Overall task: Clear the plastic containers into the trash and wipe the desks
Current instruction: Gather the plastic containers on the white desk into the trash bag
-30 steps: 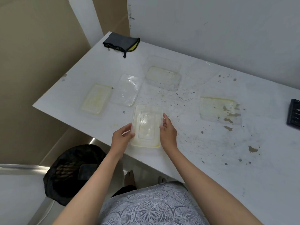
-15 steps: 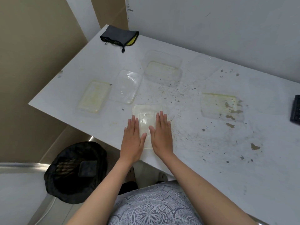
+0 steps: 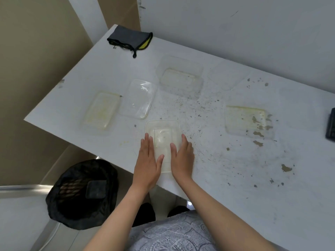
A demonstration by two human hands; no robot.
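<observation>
Here both flat hands, left hand (image 3: 147, 163) and right hand (image 3: 182, 157), press the container (image 3: 163, 131) at the desk (image 3: 235, 178) edge.

Single head-worn wide-angle view, looking forward and steeply down, close over the near edge of the desk (image 3: 235, 178); desk runs diagonally, walls curve at frame edges, bin (image 3: 81, 194) lower left.

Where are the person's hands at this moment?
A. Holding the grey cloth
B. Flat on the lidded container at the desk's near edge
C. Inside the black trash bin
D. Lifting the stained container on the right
B: the left hand and right hand lie with straight fingers on the container at the desk's near edge.
</observation>
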